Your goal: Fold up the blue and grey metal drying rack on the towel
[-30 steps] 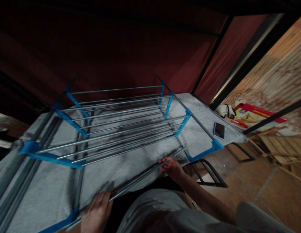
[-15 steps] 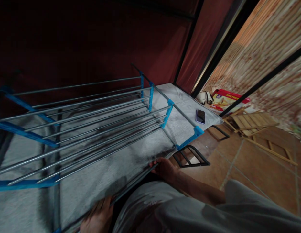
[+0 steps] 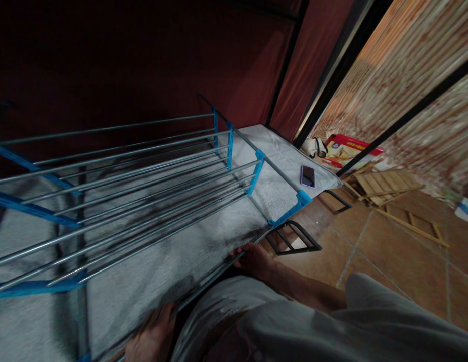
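Note:
A rack of several grey metal rods (image 3: 143, 171) joined by blue plastic connectors (image 3: 256, 173) lies on a grey cloth-covered surface (image 3: 154, 271). My right hand (image 3: 254, 260) is closed on a bundle of loose grey rods (image 3: 211, 275) at the near edge of the cloth. My left hand (image 3: 153, 337), partly cut off at the bottom, grips the same bundle further along. My grey-clad body fills the lower right.
A phone (image 3: 307, 176) lies on the far right corner of the cloth. Black metal frames (image 3: 294, 239) stand on the tiled floor beside it. A red box (image 3: 347, 151) and wooden slats (image 3: 392, 186) lie against a brick wall. Dark red curtains hang behind.
The view has swung to the right and closer in. The loose rod bundle has come back to the near edge of the cloth, with both hands still on it.

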Motion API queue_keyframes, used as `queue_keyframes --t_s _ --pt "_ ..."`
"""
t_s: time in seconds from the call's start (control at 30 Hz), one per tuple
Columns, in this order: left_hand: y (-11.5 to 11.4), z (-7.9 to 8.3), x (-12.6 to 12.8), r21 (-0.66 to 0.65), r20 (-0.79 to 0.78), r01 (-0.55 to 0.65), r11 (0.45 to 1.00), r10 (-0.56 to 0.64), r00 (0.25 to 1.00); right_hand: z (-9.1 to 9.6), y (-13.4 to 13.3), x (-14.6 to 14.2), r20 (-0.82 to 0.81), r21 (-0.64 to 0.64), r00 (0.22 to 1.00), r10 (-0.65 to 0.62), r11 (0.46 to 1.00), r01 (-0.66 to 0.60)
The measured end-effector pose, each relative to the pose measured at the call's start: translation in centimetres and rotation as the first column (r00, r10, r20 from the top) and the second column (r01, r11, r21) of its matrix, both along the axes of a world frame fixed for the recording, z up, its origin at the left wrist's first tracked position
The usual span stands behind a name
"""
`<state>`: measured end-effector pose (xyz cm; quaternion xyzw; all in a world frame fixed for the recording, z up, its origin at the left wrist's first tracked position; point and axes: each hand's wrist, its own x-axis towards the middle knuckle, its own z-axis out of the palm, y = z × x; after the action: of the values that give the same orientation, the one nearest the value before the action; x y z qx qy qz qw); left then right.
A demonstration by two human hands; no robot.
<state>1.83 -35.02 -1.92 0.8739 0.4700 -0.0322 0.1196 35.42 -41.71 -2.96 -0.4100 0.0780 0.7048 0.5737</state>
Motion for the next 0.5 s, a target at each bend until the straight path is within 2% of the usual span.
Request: queue_keyframes --t_s 0.2,0.4,0.5 --pt "0.27 0.34 -0.02 0.038 -0.056 0.061 0.997 -0.059 0.997 -0.27 -0.18 -0.02 -0.013 -0.009 1.000 -0.019 1.000 0.019" --pt "0.49 0.39 0.21 0.037 -0.122 0.051 0.998 -0.046 0.991 -0.25 -0.14 0.08 -0.001 0.017 1.000 -0.012 1.000 0.012" --pt "0.47 0.71 0.37 0.037 -0.100 0.038 0.999 -0.034 0.994 -0.31 -0.22 0.09 0.006 0.030 1.000 -0.003 1.000 0.003"
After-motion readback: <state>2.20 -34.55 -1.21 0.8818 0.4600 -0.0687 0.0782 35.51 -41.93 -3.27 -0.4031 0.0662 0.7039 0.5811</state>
